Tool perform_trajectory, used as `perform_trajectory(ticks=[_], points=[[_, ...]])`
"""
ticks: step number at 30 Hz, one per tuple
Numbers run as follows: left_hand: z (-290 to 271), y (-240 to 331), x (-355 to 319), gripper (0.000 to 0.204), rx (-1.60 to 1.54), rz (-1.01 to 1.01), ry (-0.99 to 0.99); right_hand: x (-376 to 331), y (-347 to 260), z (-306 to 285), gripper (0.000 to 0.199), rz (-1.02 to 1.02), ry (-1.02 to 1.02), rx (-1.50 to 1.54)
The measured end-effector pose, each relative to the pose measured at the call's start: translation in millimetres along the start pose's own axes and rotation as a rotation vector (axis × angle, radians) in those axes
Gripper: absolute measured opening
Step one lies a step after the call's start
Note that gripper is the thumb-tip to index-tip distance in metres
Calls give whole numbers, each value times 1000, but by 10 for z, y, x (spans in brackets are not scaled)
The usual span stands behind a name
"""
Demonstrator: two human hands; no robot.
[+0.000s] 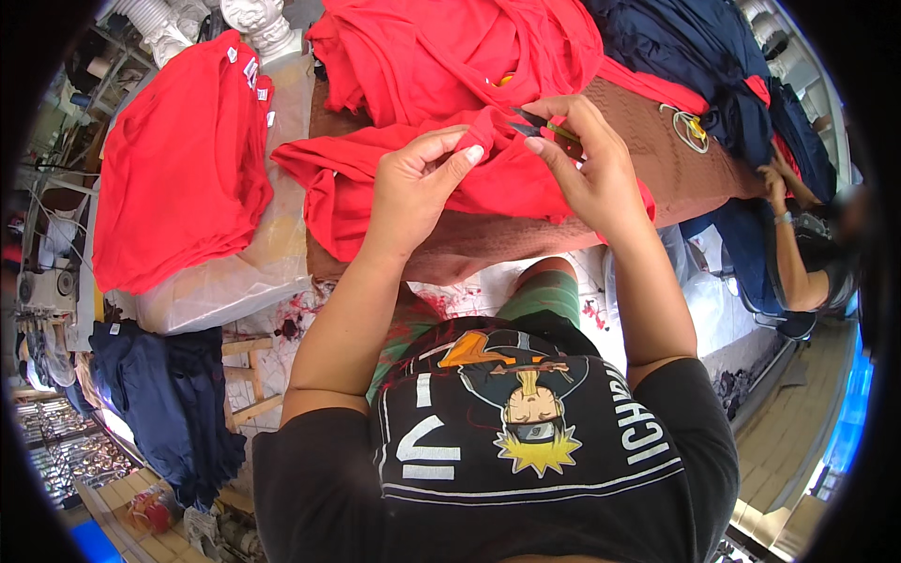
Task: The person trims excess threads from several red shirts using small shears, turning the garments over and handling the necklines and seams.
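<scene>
A red garment (352, 197) lies bunched at the near edge of the table. My left hand (413, 188) pinches a fold of it between thumb and fingers and lifts that fold slightly. Just right of the fold, my right hand (601, 169) grips a small pair of thread snips (528, 123). Their dark blades point left at the raised cloth and stand apart; whether they touch a thread is too small to tell. My fingers hide most of the snips' handle.
Brown cloth (671, 174) covers the table. Behind my hands is a heap of red garments (450, 56), with navy garments (680, 47) at the far right. A red stack (183, 178) sits left. Navy clothing (169, 403) hangs lower left. A co-worker's arm (796, 267) reaches in at right.
</scene>
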State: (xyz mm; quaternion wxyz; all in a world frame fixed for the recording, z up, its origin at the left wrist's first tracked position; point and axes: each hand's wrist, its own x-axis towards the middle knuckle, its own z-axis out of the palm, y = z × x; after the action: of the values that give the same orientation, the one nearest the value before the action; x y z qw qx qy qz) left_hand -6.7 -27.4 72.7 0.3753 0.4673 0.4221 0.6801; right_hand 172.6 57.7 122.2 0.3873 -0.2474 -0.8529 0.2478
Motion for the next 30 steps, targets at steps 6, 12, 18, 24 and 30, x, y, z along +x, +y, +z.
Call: perform_trajectory(ticks=[6, 12, 18, 24, 30], points=[[33, -20, -27, 26, -64, -97, -25, -45, -140, 189, 18, -193, 51, 86], [54, -29, -80, 25, -118, -98, 11, -28, -35, 329, 28, -258, 85, -51], [16, 39, -103, 28, -173, -226, 45, -95, -37, 87, 19, -162, 171, 80], [33, 42, -105, 28, -265, -266, 49, -232, -153, 91, 29, 20, 54, 0], [40, 61, -118, 28, -232, -263, 39, -156, -77, 152, 25, -222, 88, -180]])
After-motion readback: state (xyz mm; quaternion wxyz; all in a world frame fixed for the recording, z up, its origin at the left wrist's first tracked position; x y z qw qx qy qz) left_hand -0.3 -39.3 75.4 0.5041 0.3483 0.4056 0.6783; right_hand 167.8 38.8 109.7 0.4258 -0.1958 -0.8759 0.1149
